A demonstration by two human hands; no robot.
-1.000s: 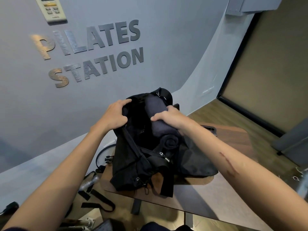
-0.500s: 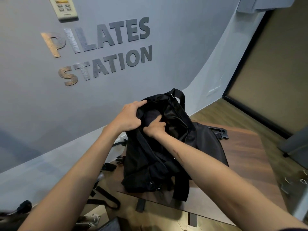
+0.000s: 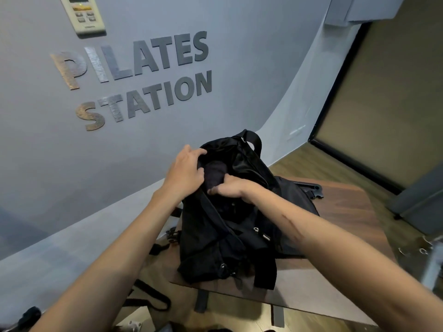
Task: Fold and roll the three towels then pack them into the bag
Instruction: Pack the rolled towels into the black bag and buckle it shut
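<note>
Both bare arms reach forward and the two hands meet close together. The left hand (image 3: 185, 170) is curled, its fingers bent over a dark edge with the thumb tucked below them, so it grips. The right hand (image 3: 229, 188) lies just beside the left fingers, palm down; its fingertips seem to press into dark cloth, though they are partly hidden.

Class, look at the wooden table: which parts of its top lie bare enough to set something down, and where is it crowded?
Bare wood on the table lies right of the black bag, out to the right edge, plus a strip along the near edge. The left and middle are crowded: the bag fills them, with both hands at its mouth and a dark clip behind.
</note>
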